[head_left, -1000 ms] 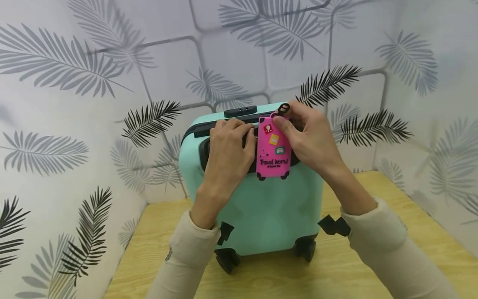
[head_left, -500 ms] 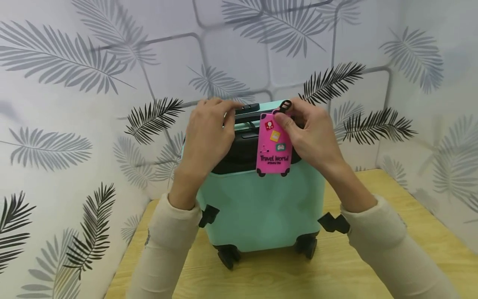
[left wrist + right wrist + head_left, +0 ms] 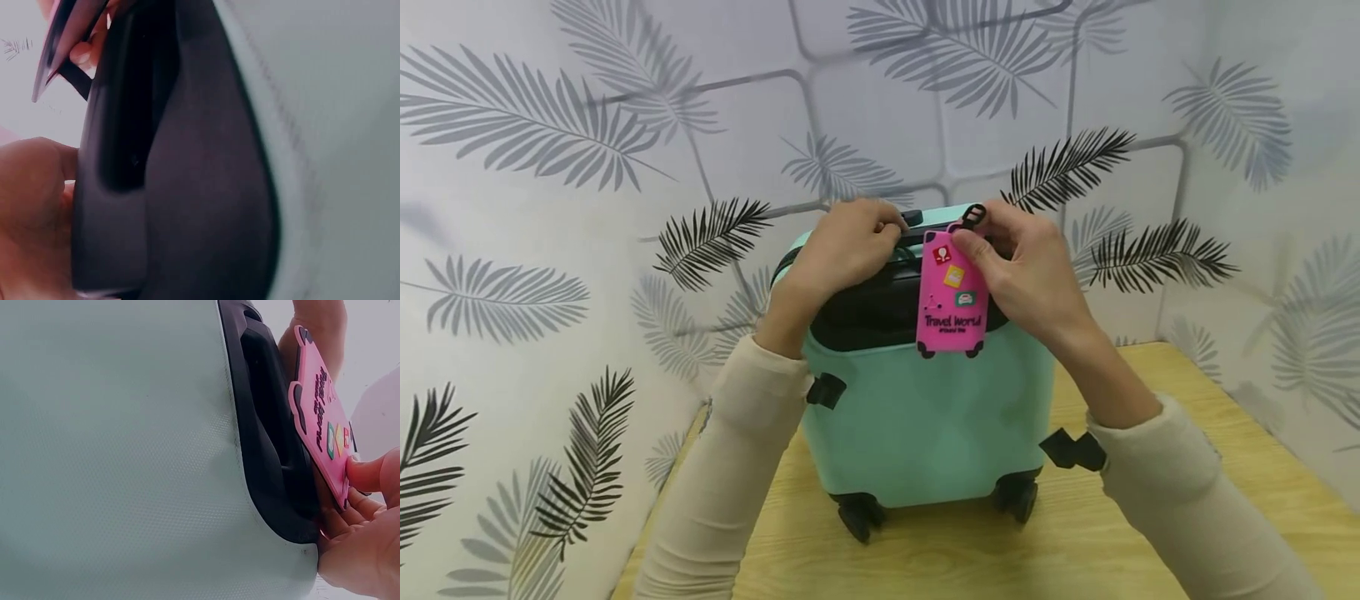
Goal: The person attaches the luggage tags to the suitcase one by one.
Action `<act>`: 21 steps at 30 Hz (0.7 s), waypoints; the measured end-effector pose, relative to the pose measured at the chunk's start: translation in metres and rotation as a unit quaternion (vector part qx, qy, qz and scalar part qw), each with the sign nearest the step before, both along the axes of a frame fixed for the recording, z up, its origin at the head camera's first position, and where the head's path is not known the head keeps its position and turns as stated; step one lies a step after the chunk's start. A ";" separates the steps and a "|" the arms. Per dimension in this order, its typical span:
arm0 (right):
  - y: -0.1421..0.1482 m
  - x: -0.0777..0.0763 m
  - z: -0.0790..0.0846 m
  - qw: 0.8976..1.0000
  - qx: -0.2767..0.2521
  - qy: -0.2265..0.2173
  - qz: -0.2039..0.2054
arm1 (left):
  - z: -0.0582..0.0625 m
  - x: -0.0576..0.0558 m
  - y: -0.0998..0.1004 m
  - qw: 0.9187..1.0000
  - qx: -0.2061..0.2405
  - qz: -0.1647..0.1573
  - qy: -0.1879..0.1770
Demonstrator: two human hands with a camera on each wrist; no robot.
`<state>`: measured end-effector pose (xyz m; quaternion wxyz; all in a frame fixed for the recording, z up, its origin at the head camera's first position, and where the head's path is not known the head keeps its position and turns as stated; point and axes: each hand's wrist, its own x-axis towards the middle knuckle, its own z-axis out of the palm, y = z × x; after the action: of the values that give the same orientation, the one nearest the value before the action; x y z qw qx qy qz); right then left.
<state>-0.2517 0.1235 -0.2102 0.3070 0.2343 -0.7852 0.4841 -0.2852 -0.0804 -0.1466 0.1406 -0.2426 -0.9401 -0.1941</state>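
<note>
In the head view, a pink luggage tag [image 3: 951, 304] shaped like a small suitcase hangs upright before the mint-green suitcase [image 3: 928, 433]. My right hand [image 3: 1033, 267] pinches its top end between thumb and fingers, beside a small black buckle [image 3: 974, 217]. The right wrist view shows the thumb pressed on the face of the tag [image 3: 325, 415]. My left hand [image 3: 853, 242] is bent over the suitcase top, fingertips by the black carry handle [image 3: 112, 187]; I cannot tell what they hold. In the left wrist view, a dark strap [image 3: 76, 79] runs from the tag behind the handle.
The suitcase stands on black wheels [image 3: 861, 512] on a yellow wood-grain table [image 3: 940, 558]. A black lock [image 3: 912, 218] sits on its top, right by the left hand. Feather-patterned walls [image 3: 737, 125] rise behind and on both sides.
My left hand has moved from in front of the handle up and left, then back right toward the top of the suitcase. The right hand keeps the luggage tag in nearly the same place.
</note>
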 end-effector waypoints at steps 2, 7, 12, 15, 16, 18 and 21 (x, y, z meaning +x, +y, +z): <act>0.000 0.000 0.001 1.000 0.004 -0.001 -0.001 | -0.001 -0.002 0.002 1.000 0.007 -0.002 0.006; 0.000 0.002 0.002 1.000 0.009 -0.006 -0.003 | -0.005 -0.005 0.003 0.999 0.036 -0.014 0.035; 0.000 0.003 0.006 1.000 0.014 -0.006 0.012 | -0.006 -0.007 0.002 0.996 0.073 -0.026 0.033; 0.000 0.005 0.008 1.000 0.022 -0.008 0.021 | -0.007 -0.007 0.001 0.994 0.100 -0.029 0.035; 0.000 0.005 0.008 0.999 0.025 -0.009 0.023 | -0.008 -0.008 0.001 0.993 0.110 -0.031 0.037; 0.001 0.007 0.007 0.999 0.034 -0.015 0.025 | -0.010 -0.009 0.001 0.990 0.130 -0.036 0.045; 0.000 0.009 0.005 0.998 0.048 -0.024 0.032 | -0.015 -0.010 0.000 0.984 0.162 -0.042 0.056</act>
<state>-0.2432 0.1239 -0.2050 0.2607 0.2623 -0.8068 0.4607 -0.2954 -0.0806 -0.1619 0.2222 -0.2666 -0.8759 -0.3353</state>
